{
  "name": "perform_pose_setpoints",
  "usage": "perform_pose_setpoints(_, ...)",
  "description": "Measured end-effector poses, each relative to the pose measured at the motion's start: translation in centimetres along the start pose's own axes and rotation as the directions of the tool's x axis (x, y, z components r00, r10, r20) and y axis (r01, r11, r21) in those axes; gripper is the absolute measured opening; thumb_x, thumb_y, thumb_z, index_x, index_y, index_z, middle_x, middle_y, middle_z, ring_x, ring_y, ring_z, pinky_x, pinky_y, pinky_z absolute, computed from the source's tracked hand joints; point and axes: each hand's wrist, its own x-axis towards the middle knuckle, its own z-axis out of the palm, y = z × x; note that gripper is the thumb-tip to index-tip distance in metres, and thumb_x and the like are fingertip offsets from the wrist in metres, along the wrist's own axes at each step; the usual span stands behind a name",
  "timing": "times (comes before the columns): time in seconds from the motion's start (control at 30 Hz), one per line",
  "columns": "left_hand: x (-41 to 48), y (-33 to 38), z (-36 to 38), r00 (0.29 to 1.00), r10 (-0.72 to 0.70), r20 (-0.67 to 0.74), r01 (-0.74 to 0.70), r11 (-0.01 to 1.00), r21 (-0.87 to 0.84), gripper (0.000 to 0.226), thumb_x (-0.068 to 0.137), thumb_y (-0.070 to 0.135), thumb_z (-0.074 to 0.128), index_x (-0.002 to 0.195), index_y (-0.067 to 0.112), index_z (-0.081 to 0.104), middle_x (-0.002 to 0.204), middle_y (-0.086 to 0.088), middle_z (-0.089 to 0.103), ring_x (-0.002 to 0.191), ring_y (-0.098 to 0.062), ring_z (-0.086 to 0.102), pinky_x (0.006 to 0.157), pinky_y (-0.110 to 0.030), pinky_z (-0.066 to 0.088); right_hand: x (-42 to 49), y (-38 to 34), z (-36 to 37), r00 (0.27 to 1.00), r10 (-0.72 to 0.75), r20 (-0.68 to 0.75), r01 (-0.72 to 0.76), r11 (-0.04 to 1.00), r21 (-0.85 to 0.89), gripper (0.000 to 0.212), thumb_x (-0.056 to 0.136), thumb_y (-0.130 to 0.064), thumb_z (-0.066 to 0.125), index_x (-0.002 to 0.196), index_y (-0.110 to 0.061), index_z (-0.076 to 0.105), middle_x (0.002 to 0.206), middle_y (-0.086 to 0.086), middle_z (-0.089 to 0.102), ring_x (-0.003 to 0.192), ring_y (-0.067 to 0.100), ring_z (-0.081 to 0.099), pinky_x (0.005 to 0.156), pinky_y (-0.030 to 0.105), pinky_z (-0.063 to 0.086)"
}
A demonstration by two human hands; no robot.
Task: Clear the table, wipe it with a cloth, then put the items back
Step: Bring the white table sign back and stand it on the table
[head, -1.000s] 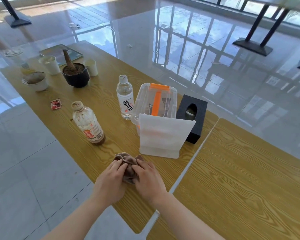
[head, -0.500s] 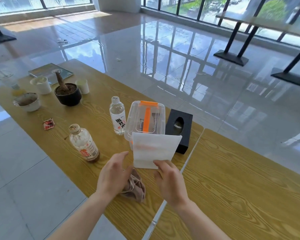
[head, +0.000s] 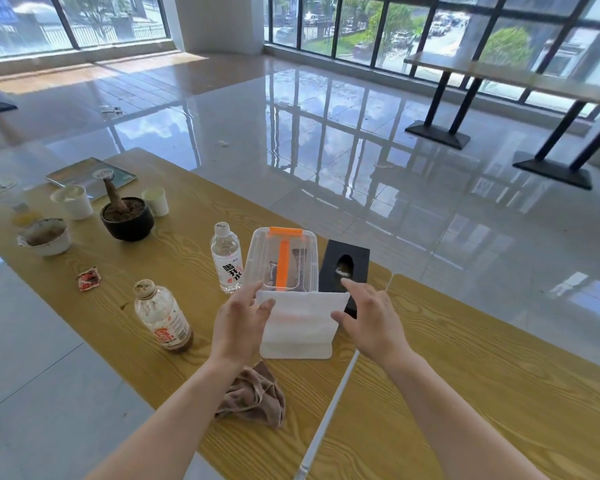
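Both hands have come off the cloth (head: 253, 396) since 1 s ago & gone up to the white pouch (head: 298, 327). Cloth now lies crumpled on the table (head: 111, 327) near the front edge, just beside my left forearm, apart from both hands.

Left hand (head: 241, 323) is spread, fingers relaxed, fingertips over the pouch's upper left corner. Right hand (head: 369, 320) is spread too, thumb by the pouch's right edge, index finger out over the black tissue box (head: 329, 258). Can't tell if either hand actually touches the pouch; neither grips it.

Pouch stands upright, right in front of the clear box (head: 267, 251) w/ orange handle; tissue box sits just beside that box on the right. Left of the clear box is the water bottle (head: 226, 258), upright, cap on. Nearer me & further left stands the brown drink bottle (head: 163, 317), w/ a red wrapper (head: 89, 278) lying flat beyond it to the left.

Far end of table: black pot (head: 129, 230) w/ a plant stub, paper cup (head: 72, 202) on its left, small cup (head: 156, 201) on its right, bowl (head: 54, 247) nearer the left edge, book (head: 90, 173) behind. 2nd table (head: 499, 375) butts against mine on the right.
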Motion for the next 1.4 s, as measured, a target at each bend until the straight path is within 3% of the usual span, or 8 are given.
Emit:
perform_pose_setpoints(0.1, 0.2, 0.0, 0.2, 1.0, -0.015, 0.002, 0.015, 1.0, -0.015, 0.041, 0.096, 0.026, 0.066, 0.134, 0.016, 0.059, 0.122, -0.003, 0.069, 0.105, -0.017, 0.065, 0.082, -0.031, 0.05, 0.7, 0.1, 0.2, 0.999, -0.024, 0.026, 0.023, 0.999, 0.025, 0.046, 0.091, -0.03, 0.07, 0.136, -0.025, 0.057, 0.125, -0.004, 0.064, 0.116, 0.019, 0.055, 0.093, 0.034, 0.046)
perform_pose_setpoints(0.23, 0.6, 0.2, 0.6, 1.0, -0.008, -0.025, 0.007, 1.0, -0.029, 0.028, 0.096, 0.022, 0.066, 0.123, 0.017, 0.067, 0.11, 0.0, 0.073, 0.088, -0.01, 0.065, 0.07, -0.022, 0.046, 1.4, -0.1, 0.5, 0.999, -0.032, 0.002, 0.032, 0.999, 0.0, 0.009, 0.091, -0.021, 0.07, 0.096, -0.019, 0.062, 0.085, -0.004, 0.066, 0.078, 0.018, 0.06, 0.063, 0.029, 0.043)
perform_pose_setpoints(0.43, -0.1, 0.6, 0.6, 0.998, 0.035, -0.059, -0.038, 0.998, -0.046, 0.028, 0.093, 0.019, 0.07, 0.12, 0.016, 0.07, 0.1, 0.009, 0.07, 0.078, 0.008, 0.057, 0.067, -0.008, 0.041, -0.2, 0.4, -0.3, 0.996, -0.086, -0.03, 0.087, 0.996, 0.033, 0.018, 0.09, -0.019, 0.071, 0.079, -0.021, 0.056, 0.06, -0.013, 0.055, 0.053, 0.004, 0.049, 0.05, 0.019, 0.033)
perform_pose_setpoints(0.7, -1.1, 3.5, 0.8, 0.996, 0.087, -0.031, -0.089, 0.99, -0.107, 0.031, 0.093, 0.024, 0.069, 0.123, 0.017, 0.069, 0.102, 0.007, 0.07, 0.087, -0.005, 0.063, 0.07, -0.008, 0.043, -3.8, 0.9, -3.9, 0.986, -0.097, -0.134, 0.102, 0.994, 0.03, 0.008, 0.09, -0.021, 0.072, 0.085, -0.023, 0.065, 0.069, -0.014, 0.066, 0.063, 0.009, 0.062, 0.057, 0.032, 0.052)
perform_pose_setpoints(0.83, -2.4, 5.5, 2.1, 0.989, 0.151, 0.006, -0.148, 0.977, -0.151, 0.032, 0.096, 0.023, 0.066, 0.126, 0.015, 0.066, 0.105, 0.008, 0.068, 0.09, -0.001, 0.062, 0.078, -0.018, 0.052, -6.2, 1.9, -5.8, 0.982, -0.048, -0.181, 0.051, 0.999, 0.011, 0.005, 0.09, -0.023, 0.072, 0.088, -0.022, 0.068, 0.075, -0.014, 0.069, 0.069, 0.014, 0.065, 0.059, 0.035, 0.052)
perform_pose_setpoints(0.93, -3.1, 7.4, 3.5, 0.983, 0.182, 0.032, -0.175, 0.971, -0.163, 0.035, 0.096, 0.024, 0.065, 0.129, 0.012, 0.064, 0.105, 0.006, 0.067, 0.094, -0.008, 0.063, 0.077, -0.014, 0.048, -8.0, 3.2, -7.3, 0.976, 0.008, -0.215, -0.007, 1.0, 0.008, 0.004, 0.09, -0.023, 0.072, 0.088, -0.022, 0.069, 0.078, -0.013, 0.071, 0.072, 0.015, 0.066, 0.063, 0.035, 0.053)
perform_pose_setpoints(1.17, -5.2, 12.6, 7.5, 0.964, 0.25, 0.095, -0.227, 0.953, -0.201, 0.034, 0.097, 0.028, 0.063, 0.128, 0.014, 0.065, 0.103, 0.007, 0.07, 0.091, -0.007, 0.063, 0.076, -0.018, 0.049, -12.6, 7.2, -10.9, 0.938, 0.129, -0.322, -0.124, 0.992, 0.035, 0.007, 0.088, -0.024, 0.074, 0.085, -0.024, 0.068, 0.065, -0.015, 0.061, 0.063, 0.015, 0.059, 0.058, 0.033, 0.049)
perform_pose_setpoints(1.4, -8.8, 18.6, 12.8, 0.947, 0.26, 0.187, -0.206, 0.942, -0.263, 0.033, 0.096, 0.03, 0.064, 0.127, 0.018, 0.067, 0.099, 0.014, 0.068, 0.097, -0.005, 0.063, 0.078, -0.008, 0.042, -18.2, 12.6, -14.7, 0.885, 0.243, -0.397, -0.238, 0.969, 0.062, 0.011, 0.087, -0.021, 0.074, 0.081, -0.025, 0.066, 0.061, -0.019, 0.057, 0.06, 0.01, 0.056, 0.054, 0.03, 0.045)
